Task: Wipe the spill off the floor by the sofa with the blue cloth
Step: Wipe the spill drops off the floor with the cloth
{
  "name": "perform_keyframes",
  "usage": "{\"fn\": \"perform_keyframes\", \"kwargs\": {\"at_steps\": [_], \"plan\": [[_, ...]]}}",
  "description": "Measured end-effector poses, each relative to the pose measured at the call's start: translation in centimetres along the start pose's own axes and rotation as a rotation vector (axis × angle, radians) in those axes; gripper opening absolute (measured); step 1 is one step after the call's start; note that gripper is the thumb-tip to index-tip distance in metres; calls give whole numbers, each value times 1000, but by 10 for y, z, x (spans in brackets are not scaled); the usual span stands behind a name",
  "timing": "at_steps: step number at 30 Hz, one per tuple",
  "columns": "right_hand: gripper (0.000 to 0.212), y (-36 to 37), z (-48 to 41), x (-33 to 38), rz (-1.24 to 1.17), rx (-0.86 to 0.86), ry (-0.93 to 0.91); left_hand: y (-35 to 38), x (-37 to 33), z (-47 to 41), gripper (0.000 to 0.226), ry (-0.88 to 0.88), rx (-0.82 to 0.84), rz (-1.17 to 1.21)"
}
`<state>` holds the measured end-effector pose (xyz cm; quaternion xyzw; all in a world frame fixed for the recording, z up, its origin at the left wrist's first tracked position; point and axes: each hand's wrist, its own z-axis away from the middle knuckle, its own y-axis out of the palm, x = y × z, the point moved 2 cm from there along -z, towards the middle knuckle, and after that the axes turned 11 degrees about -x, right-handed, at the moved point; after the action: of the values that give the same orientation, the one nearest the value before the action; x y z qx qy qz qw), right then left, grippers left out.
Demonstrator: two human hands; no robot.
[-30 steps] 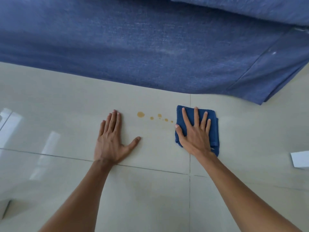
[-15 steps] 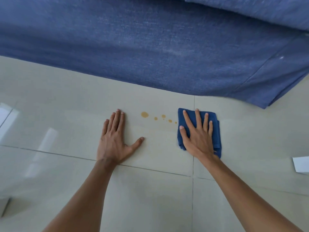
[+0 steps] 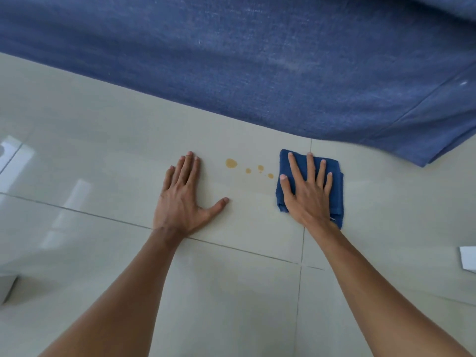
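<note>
Nothing has moved: folded blue cloth (image 3: 332, 167) beside amber spill (image 3: 231, 163).

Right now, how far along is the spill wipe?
Done: the folded blue cloth is down on the tile floor, right hand flat on it. In hand: left hand braces on the floor. Left: every brown spill drop remains unwiped; the cloth sits just right of them, beside the blue sofa.

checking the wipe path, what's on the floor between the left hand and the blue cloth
In the head view, a row of amber drops on bare tile separates the left hand from the blue cloth.
</note>
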<state>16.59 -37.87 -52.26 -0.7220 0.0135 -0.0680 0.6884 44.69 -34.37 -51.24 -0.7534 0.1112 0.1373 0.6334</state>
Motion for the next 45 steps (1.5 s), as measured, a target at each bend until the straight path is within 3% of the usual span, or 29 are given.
{"fn": "perform_keyframes", "kwargs": {"at_steps": [6,12,18,25,30,45], "plan": [[69,-2,34,4,20,9,-32,0,-1,0,113,-8,7,-9],[69,2,-10,16,-23,-21,19,3,1,-1,114,-11,6,-17],[69,0,35,18,10,-23,-43,4,1,-2,114,2,10,-22],[69,5,-10,32,-25,-84,14,8,-1,-2,115,41,33,-99],[69,5,24,27,-20,-67,-93,8,1,-2,117,15,23,-85],[69,10,-6,43,-45,-107,12,5,0,-2,115,-7,9,-50]]}}
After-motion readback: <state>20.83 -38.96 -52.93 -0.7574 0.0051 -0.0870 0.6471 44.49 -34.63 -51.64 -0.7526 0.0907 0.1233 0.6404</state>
